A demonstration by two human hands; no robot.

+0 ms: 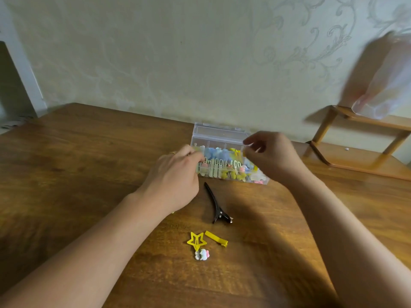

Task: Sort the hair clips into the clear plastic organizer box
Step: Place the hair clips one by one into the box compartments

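The clear plastic organizer box [219, 135] stands open at the table's far side, its compartments holding several blue, yellow, green and pink clips. My left hand [175, 174] grips the box's left end with curled fingers. Above the box's right part, my right hand [270, 155] pinches a small yellow clip [244, 153]. Loose on the table nearer me lie a black alligator clip [216, 205], a yellow star clip [196, 240], a yellow bar clip [216, 238] and a small white and pink clip [202, 255].
The wooden table [89, 174] meets a patterned wall right behind the box. A low wooden rack [355, 150] stands at the right, with a blurred clear plastic bag [387, 85] above it. A yellow bit [173, 211] peeks from under my left wrist.
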